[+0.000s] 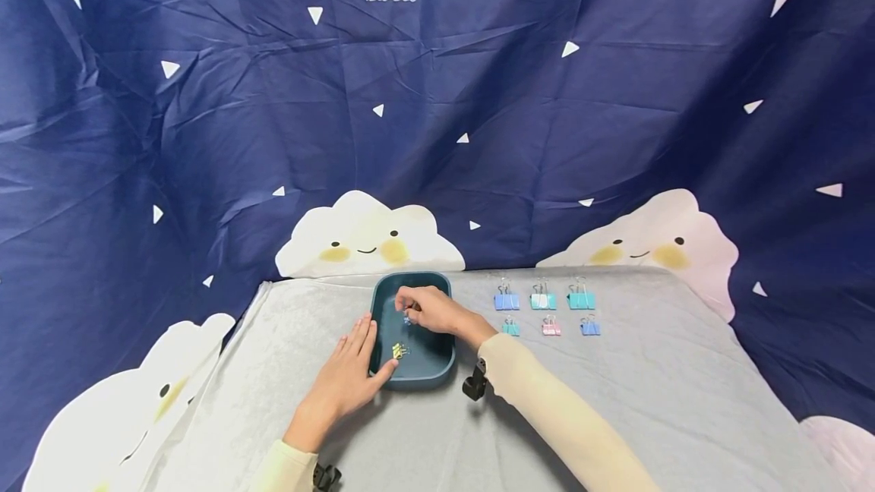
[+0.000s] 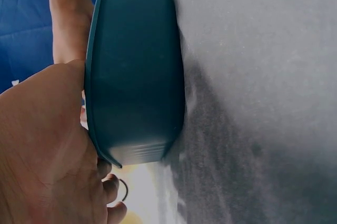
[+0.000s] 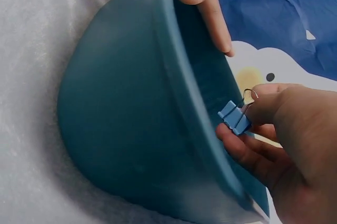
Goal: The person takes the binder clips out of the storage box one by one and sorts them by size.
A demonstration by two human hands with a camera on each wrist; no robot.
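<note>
Head view: right hand (image 1: 429,311) inside the teal tray (image 1: 444,370), pinching a small blue binder clip (image 1: 407,319). Left hand (image 1: 350,374) flat, fingers straight against the tray's near-left rim, thumb over the edge by a yellow clip (image 1: 399,351). Six sorted clips (image 1: 544,308) just right of the right wrist.

Left wrist view: palm (image 2: 45,150) pressed on the tray wall (image 2: 137,76). Worth keeping that brace firm.

Right wrist view: thumb and fingers (image 3: 247,147) clamping the blue clip (image 3: 234,117) by its wire loop, just above the tray. Probably best lifting straight up, clear of the rim.
</note>
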